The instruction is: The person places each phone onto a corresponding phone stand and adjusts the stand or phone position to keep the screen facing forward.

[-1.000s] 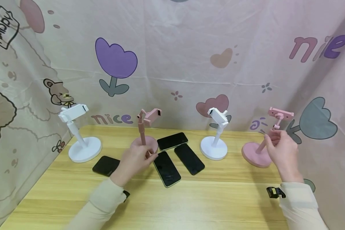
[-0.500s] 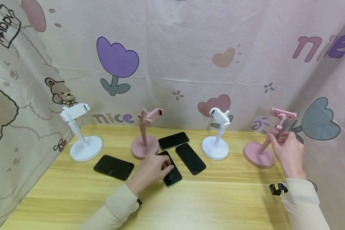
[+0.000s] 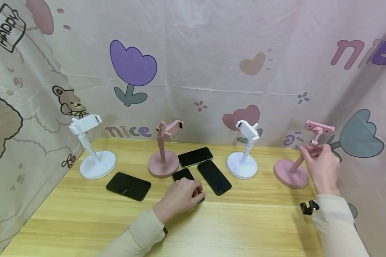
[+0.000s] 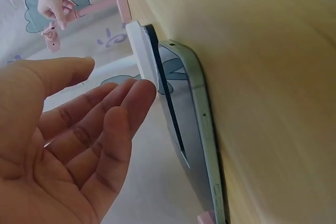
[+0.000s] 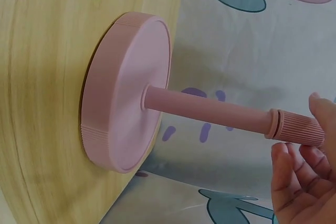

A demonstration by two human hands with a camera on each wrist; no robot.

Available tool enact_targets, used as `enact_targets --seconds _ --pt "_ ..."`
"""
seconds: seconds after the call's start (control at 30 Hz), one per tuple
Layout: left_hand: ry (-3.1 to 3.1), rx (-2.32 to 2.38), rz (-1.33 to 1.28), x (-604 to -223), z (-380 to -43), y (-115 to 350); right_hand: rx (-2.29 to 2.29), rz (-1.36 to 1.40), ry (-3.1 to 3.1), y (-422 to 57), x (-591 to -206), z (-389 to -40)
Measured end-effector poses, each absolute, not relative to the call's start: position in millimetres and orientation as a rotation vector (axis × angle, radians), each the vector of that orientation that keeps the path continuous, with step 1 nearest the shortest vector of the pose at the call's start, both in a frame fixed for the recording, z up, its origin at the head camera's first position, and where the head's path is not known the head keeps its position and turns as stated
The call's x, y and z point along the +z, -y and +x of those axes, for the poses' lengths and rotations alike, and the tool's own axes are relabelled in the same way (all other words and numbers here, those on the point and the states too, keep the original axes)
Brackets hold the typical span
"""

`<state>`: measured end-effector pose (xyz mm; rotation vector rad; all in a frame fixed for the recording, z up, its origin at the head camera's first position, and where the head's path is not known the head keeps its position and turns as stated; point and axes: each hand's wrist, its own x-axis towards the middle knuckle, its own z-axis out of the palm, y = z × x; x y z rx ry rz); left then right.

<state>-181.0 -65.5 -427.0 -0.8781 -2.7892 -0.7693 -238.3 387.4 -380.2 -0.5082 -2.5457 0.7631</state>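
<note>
Pink stand (image 3: pixel 290 175), head cam far R: R hand (image 3: pixel 323 168) on stem (image 3: pixel 296 165), L hand (image 3: pixel 181 199) over phone (image 3: pixel 182 174). L wrist: fingers (image 4: pixel 116 135) loose, gripping nothing. R wrist: pinching collar (image 5: pixel 296 128). Prob. adjusting stand; next move needs steady pinch.

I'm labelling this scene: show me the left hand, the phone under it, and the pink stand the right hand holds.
Left hand (image 3: pixel 180 198), head view: on its back.
Phone (image 3: pixel 183 174), head view: on the uncovered far end of its screen.
Pink stand (image 5: pixel 205 109), right wrist view: on its pole.
</note>
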Motion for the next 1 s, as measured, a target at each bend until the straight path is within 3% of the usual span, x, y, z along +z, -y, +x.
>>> enact_targets --seconds 1.0 --pt "2.866 -0.801 -0.934 -421.0 -193.8 40.5 0.802 -0.434 2.519 -385.9 -377.1 -230.6"
